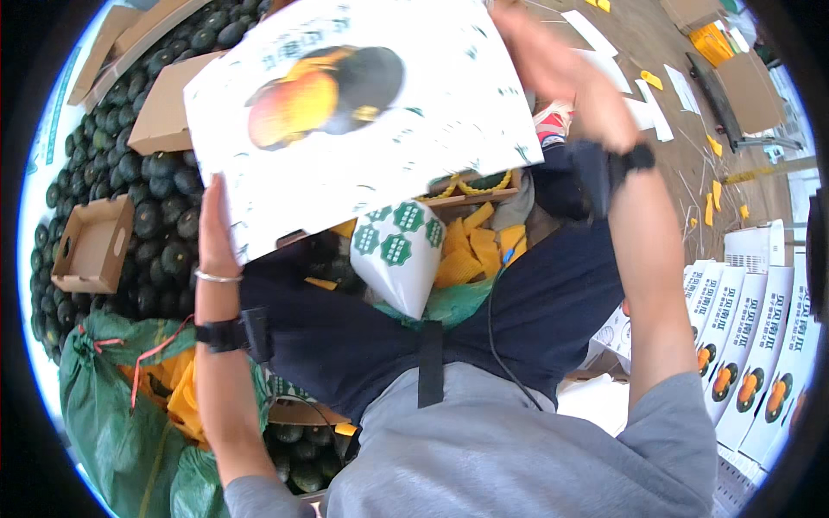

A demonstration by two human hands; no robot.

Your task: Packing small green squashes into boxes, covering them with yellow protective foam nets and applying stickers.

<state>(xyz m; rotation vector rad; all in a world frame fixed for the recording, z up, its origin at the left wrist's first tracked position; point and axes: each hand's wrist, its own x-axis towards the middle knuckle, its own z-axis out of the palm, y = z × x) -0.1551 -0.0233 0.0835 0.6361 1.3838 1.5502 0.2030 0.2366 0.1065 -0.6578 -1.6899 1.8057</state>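
Observation:
A white printed cardboard box lid or panel (375,116) with a picture of dark green and orange squashes is held up between my two hands. My left hand (217,230) presses on its left edge. My right hand (541,55), blurred, lies at its upper right edge, the fingers partly hidden. Below the cardboard, between my legs, is a white sheet of green round stickers (398,252). Yellow foam net sleeves (476,249) lie beside it on green mesh. The edge of a cardboard tray with yellow netting (505,194) shows under the printed panel.
Dark green squashes (149,220) are heaped at left, with a small brown cardboard tray (94,246) on them. A green mesh sack (110,414) stands at lower left. Printed white boxes (745,356) are stacked at right. Paper strips (654,110) and foam pieces litter the floor.

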